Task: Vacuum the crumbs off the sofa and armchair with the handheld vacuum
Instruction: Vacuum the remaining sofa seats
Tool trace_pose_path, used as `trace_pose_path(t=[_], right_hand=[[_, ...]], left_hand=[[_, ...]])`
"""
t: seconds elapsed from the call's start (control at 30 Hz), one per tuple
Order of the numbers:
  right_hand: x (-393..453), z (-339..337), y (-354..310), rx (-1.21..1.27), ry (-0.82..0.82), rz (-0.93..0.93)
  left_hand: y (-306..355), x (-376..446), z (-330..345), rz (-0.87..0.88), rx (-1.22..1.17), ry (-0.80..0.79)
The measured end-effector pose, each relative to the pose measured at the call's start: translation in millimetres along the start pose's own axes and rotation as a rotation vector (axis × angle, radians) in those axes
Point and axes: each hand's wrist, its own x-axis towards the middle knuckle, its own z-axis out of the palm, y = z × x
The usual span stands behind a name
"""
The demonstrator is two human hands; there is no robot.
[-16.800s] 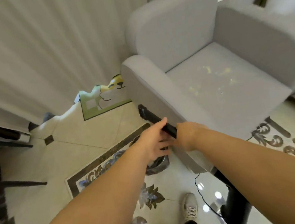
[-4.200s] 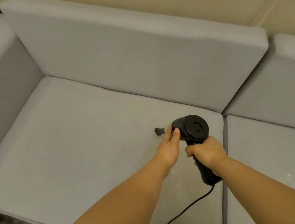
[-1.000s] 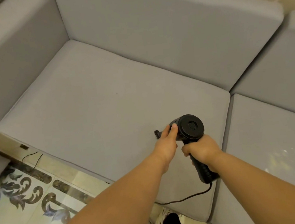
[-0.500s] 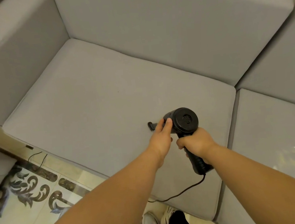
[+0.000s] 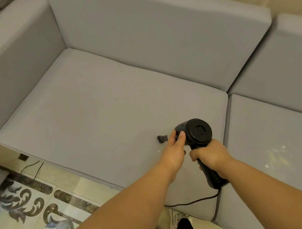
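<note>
Two hands hold one black handheld vacuum (image 5: 197, 131) over the grey sofa (image 5: 108, 109). The right hand (image 5: 210, 155) has its grip clamped around the handle, which points down toward the front edge of the seat. The left hand (image 5: 175, 152) curls on the side of the round body, with the thumb lying on the rim. The small nozzle (image 5: 162, 138) sticks out to the left and touches the seat cushion, near its right edge and just beside the seam to the next cushion (image 5: 273, 138). One small white crumb (image 5: 158, 151) lies just below the nozzle. More pale crumbs (image 5: 275, 154) are scattered on the right cushion, well apart from the nozzle. The black cord (image 5: 192, 202) leaves the handle bottom and runs left across the front corner of the seat. Most of the seat, to the left and toward the backrest, is open grey fabric with one dark speck (image 5: 116, 98). Below the front edge, the patterned floor (image 5: 30, 201) and a shoe (image 5: 174, 222) are visible.
</note>
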Motion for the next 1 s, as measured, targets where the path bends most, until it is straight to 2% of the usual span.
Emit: trace_pose_path(t=[0.13,0.37,0.83,1.0], right_hand=[[2.2,8.0,-2.5,0.011,0.04,-0.035],[-3.8,27.9,19.3,-0.026,-0.01,0.002],[-27.7,1.9,77.5,-0.061,-0.049,-0.007],[-36.4,-6.0,90.1,-0.061,-0.028,-0.067]], left_hand=[[-0.8,3.1,-5.6,0.015,0.013,-0.005],[-35.3,2.1,-4.7,-0.019,0.018,0.018],[-63.9,-39.5,47.5,-0.052,-0.059,0.048],[-68.8,-50.0,59.2,-0.02,-0.091,0.078]])
